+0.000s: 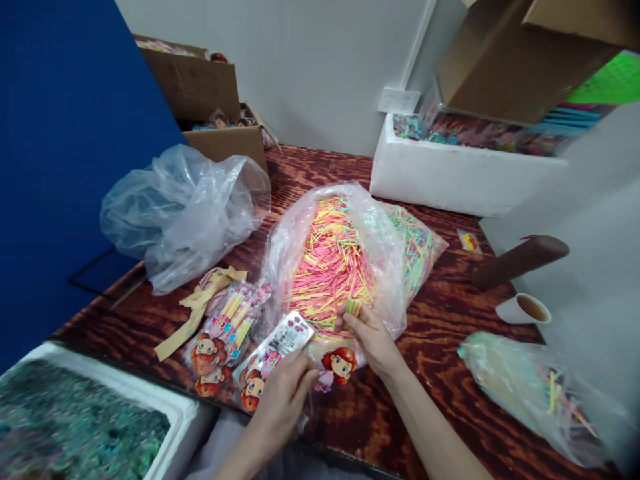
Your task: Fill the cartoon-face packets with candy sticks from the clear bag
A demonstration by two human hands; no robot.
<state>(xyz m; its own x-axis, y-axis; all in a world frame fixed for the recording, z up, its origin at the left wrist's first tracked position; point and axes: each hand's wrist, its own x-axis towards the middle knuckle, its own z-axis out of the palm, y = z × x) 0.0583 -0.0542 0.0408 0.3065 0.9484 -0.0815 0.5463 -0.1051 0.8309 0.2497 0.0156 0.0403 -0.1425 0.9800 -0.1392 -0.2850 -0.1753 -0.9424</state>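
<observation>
My right hand (371, 339) pinches a small bunch of yellow-green sticks (353, 307) at the near edge of a large open plastic bag (280, 250). Thin pink and yellow sticks (330, 267) fill that bag. Lower and to the left, my left hand (286, 391) is closed at the edge of a clear packet (341, 363) printed with a red-haired cartoon girl. Flat printed packets (297, 327) lie under and beside my left hand. Farther left is a pile of similar packets (223, 340), some with yellow sticks showing inside.
A crumpled clear bag (200, 213) and cardboard boxes (227, 143) stand at the back left. Behind on the right is a white foam box (435, 170). A brown cylinder (520, 260), a paper cup (510, 310) and a plastic bag (525, 380) line the right side. A foam tub (175, 407) sits front left.
</observation>
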